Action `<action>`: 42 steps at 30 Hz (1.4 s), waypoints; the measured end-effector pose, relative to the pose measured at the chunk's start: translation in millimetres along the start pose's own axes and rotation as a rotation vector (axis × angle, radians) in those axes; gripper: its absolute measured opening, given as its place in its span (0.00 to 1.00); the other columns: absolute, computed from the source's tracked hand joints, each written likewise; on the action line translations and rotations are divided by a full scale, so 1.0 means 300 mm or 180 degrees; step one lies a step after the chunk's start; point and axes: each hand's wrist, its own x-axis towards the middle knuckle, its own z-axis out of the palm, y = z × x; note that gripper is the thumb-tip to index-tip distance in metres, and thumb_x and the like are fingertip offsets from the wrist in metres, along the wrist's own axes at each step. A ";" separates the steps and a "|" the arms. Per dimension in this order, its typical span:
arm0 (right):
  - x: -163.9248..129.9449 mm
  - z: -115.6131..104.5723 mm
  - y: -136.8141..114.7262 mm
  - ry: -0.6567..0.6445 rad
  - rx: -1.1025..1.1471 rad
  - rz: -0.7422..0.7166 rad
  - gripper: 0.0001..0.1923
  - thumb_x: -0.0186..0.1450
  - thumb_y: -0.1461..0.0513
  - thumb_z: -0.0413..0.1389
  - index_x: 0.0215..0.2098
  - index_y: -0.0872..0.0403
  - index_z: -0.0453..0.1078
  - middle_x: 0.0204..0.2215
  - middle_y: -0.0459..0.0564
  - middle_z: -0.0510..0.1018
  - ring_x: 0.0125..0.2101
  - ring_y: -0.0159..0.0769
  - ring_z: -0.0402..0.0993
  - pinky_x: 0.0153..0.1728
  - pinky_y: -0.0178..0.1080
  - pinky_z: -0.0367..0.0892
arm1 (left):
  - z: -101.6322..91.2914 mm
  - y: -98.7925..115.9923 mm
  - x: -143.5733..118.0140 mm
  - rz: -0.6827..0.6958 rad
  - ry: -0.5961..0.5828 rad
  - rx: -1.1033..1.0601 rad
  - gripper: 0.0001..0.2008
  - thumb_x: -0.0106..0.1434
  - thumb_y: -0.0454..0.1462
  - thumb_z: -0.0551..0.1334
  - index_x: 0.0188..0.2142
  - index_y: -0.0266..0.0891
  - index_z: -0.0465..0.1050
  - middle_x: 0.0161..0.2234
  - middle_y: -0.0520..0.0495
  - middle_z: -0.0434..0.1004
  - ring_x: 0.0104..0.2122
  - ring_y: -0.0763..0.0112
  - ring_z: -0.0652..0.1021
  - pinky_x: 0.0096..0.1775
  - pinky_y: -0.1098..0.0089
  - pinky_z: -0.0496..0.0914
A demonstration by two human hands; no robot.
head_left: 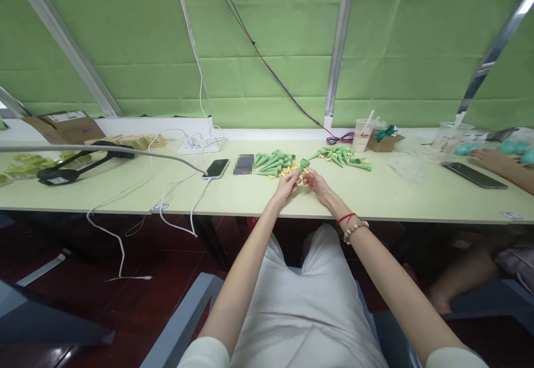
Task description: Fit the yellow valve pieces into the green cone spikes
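Observation:
Over the table, my left hand is closed around a green cone-shaped piece with its wide end up. Close beside it, my right hand has its fingers pinched at a small yellow piece against the cone's side. Just behind my hands lies a heap of small yellow pieces. A pile of green cones sits to the left of that. Farther right is a second group of green cones, with yellow bits showing on some of them.
Left of the cones lie a phone on a white cable and a blurred dark rectangle. A power strip and black headset-like frame are farther left. Rightward stand a drink cup, a small box and another person's hand.

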 end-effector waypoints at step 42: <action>0.000 0.004 0.011 0.0110 -0.0360 -0.0373 0.23 0.49 0.44 0.59 0.25 0.55 0.71 0.23 0.46 0.73 0.20 0.27 0.64 0.17 0.31 0.53 | 0.005 0.002 -0.009 0.0248 0.0613 0.0201 0.15 0.48 0.44 0.67 0.29 0.32 0.76 0.15 0.57 0.55 0.18 0.83 0.54 0.20 0.76 0.48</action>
